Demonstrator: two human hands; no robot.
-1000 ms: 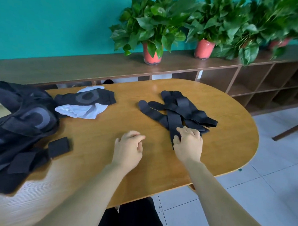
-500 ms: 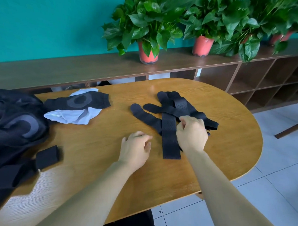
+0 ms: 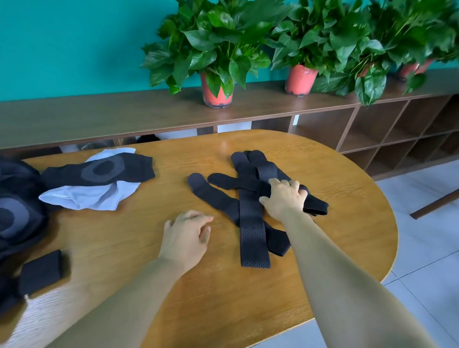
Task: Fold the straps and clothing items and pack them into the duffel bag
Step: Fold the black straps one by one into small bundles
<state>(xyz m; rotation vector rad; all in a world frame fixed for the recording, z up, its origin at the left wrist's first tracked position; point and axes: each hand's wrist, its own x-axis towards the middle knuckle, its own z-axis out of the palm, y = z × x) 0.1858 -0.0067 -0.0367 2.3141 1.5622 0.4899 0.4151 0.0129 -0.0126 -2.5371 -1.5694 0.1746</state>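
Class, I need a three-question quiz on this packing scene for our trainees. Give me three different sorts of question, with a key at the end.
1. True or false: the left hand holds nothing.
2. Multiple choice: what lies partly under the black sleeve with the grey ring?
A. a white cloth
B. a red pot
C. a book
3. Short answer: which hand has its fingers curled round part of the black straps?

Key: 1 true; 2 A; 3 the right hand.
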